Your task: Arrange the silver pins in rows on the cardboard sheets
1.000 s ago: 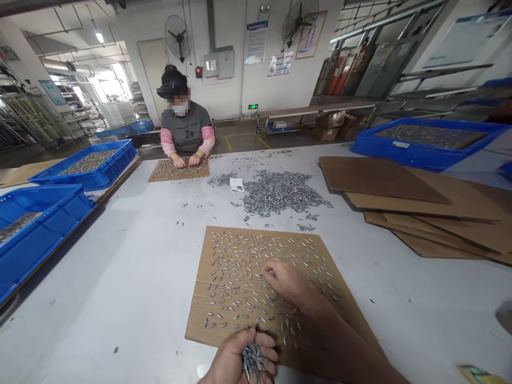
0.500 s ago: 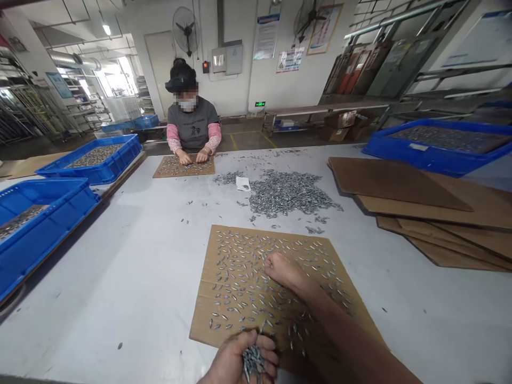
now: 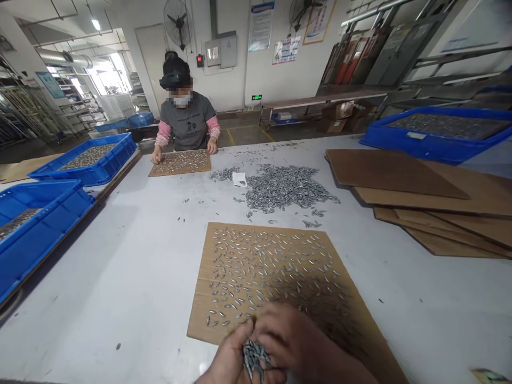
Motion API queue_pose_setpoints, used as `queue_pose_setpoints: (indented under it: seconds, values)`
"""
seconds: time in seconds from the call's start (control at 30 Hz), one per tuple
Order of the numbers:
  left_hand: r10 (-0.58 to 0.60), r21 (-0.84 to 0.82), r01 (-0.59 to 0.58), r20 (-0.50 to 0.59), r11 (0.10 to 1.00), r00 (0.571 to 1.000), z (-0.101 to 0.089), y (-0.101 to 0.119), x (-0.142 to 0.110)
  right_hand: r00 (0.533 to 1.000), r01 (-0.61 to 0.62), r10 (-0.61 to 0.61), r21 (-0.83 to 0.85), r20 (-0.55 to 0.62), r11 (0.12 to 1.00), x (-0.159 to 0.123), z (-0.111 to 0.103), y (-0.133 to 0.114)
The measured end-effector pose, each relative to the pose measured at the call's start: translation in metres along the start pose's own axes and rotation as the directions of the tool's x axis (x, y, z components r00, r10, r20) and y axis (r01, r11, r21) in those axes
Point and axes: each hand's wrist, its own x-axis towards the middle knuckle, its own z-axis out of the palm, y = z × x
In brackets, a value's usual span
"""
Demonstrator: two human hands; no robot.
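A brown cardboard sheet (image 3: pixel 208 256) lies on the white table in front of me, covered with several small silvery metal pieces (image 3: pixel 264 261) spread out in rows. My left hand (image 3: pixel 226 360) is cupped at the sheet's near edge, closed around a bunch of the same metal pieces (image 3: pixel 254 358). My right hand (image 3: pixel 286 336) has its fingers curled down into that bunch, touching the pieces in my left palm. A large loose heap of metal pieces (image 3: pixel 284 188) lies on the table beyond the sheet.
Across the table a person (image 3: pixel 184 120) rests both hands beside another cardboard sheet (image 3: pixel 180 162) with pieces. Blue crates (image 3: pixel 38 224) with metal pieces stand at the left, another blue crate (image 3: pixel 436 141) at the far right. Stacked bare cardboard sheets (image 3: pixel 420 192) lie at the right.
My right hand has drawn back from the middle of the sheet to the bunch in my left hand. The person opposite has moved both hands out to the sides of their sheet.
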Motion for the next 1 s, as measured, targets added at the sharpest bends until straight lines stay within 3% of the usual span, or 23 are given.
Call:
queue_pose_setpoints:
  seconds: [0.13,0.23,0.5,0.73,0.83,1.0]
  values:
    - [-0.063,-0.004,0.063,-0.072,0.998,0.995,-0.002,-0.007,0.002,0.955,0.083,-0.155,-0.273,-0.251,0.958,-0.029,0.05,-0.007]
    - [-0.105,-0.002,0.105,-0.062,0.994,0.993,0.0,-0.01,0.001,0.938,0.085,-0.173,-0.283,-0.3,0.955,-0.039,0.063,-0.008]
    - [-0.087,0.017,0.087,-0.002,0.996,0.996,0.003,-0.016,-0.005,0.934,0.082,-0.176,-0.293,-0.311,0.953,-0.042,0.046,-0.025]
    - [0.155,0.322,-0.103,-0.141,0.941,0.978,0.007,-0.011,-0.012,0.96,-0.064,0.052,-0.036,-0.275,0.997,-0.034,0.034,-0.025]
    - [0.218,0.327,-0.158,-0.153,0.932,0.964,0.007,-0.007,-0.016,0.958,-0.085,0.093,0.04,-0.27,0.996,-0.029,0.032,-0.025]
    - [0.189,0.238,-0.141,-0.194,0.961,0.963,0.011,0.002,-0.027,0.97,-0.108,0.136,0.145,-0.202,0.984,-0.013,0.017,-0.014]
